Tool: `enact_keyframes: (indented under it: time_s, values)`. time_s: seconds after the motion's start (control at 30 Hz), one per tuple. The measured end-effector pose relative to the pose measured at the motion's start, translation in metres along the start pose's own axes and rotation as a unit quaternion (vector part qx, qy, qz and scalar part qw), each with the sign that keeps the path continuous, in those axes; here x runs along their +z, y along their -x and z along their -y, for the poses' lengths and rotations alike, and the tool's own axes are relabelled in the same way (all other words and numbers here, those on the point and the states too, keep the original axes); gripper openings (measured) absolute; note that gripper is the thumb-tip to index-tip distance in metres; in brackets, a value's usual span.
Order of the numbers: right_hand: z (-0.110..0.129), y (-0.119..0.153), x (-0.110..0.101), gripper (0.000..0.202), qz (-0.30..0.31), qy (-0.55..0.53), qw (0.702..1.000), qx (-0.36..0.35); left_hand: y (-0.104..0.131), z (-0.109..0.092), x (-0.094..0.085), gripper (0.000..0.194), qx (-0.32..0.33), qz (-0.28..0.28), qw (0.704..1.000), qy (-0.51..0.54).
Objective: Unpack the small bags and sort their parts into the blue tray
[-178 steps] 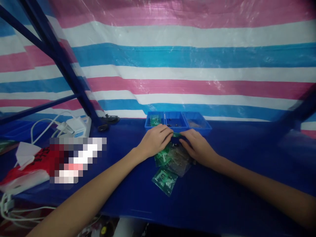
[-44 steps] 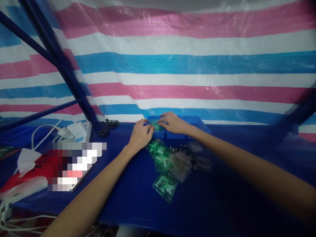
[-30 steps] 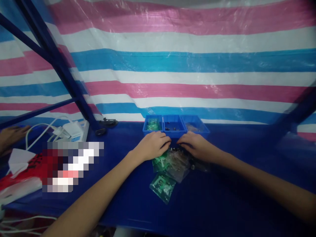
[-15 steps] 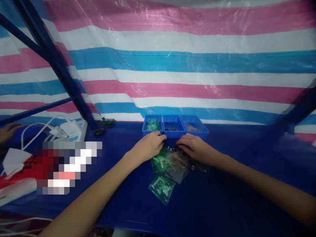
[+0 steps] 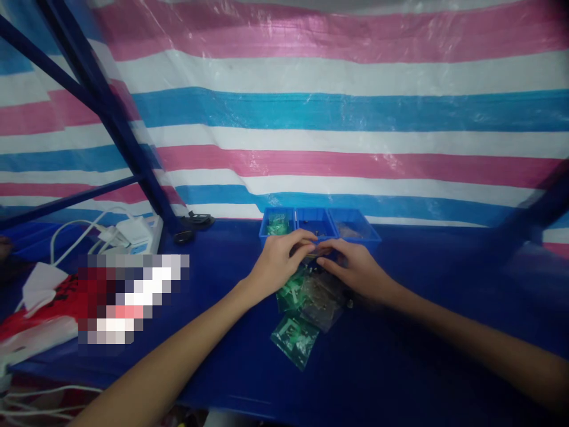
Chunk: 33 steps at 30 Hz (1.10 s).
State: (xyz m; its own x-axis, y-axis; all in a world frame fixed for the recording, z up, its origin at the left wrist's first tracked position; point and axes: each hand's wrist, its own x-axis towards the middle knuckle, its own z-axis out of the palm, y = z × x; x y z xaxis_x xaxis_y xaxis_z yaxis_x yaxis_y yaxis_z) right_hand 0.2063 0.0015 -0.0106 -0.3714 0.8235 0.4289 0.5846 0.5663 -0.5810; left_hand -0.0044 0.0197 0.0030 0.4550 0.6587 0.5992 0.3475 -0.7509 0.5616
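Observation:
My left hand [image 5: 281, 260] is closed, fingers and thumb bent together in front of the middle blue bin [image 5: 316, 224]. Facing it, almost fingertip to fingertip, my right hand [image 5: 355, 265] is closed too. A small thin piece seems to lie between the fingertips, too small and covered to name. Under and in front of the hands lie a green plastic bag [image 5: 290, 295] and a clear bag [image 5: 323, 302] with small brownish parts. Nearer to me rests another green bag [image 5: 296, 339] with pale pieces inside.
The left blue bin [image 5: 278, 226] holds green bags; the right bin [image 5: 355, 228] holds clear bags. Left on the blue table [image 5: 400, 356] are a power strip [image 5: 149, 240] with white cables, a red package [image 5: 62, 302] and dark flat objects [image 5: 198, 219]. Another person's hand shows at the far left edge.
Both hands have come closer together, the left moving right and slightly up, and their fingers have closed. The view has shifted a little. The bags lie as before.

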Motion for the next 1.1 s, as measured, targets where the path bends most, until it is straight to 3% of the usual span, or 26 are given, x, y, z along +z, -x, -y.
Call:
enact_keyframes:
  time_s: [0.23,0.33,0.57,0.67,0.83,1.0,1.1]
  values:
    - [0.003,-0.002,-0.004,0.021,0.023,-0.155,0.986,0.053,0.001,0.000,0.008,0.027,-0.046,-0.010,0.996,0.075]
    - [0.000,-0.002,-0.006,0.021,0.009,-0.166,0.984,0.060,0.000,0.001,0.006,0.037,-0.043,0.013,0.996,0.074]
    - [-0.002,-0.001,-0.005,0.021,0.000,-0.176,0.982,0.068,0.003,0.002,0.006,0.037,-0.032,0.040,0.998,0.035]
    - [-0.001,0.000,-0.005,0.020,-0.002,-0.130,0.990,0.050,0.003,0.003,0.008,0.036,-0.026,0.041,0.998,0.025]
    - [-0.001,0.000,-0.006,0.019,-0.024,-0.093,0.994,0.051,0.007,0.007,0.010,0.035,0.007,0.034,0.998,-0.059]
    - [-0.001,-0.001,-0.005,0.016,-0.054,-0.151,0.984,0.077,0.010,0.007,0.009,0.050,0.071,0.032,0.983,-0.168]
    - [-0.002,0.000,-0.004,0.016,-0.059,-0.190,0.976,0.084,0.010,0.005,0.008,0.035,0.107,0.024,0.969,-0.220]
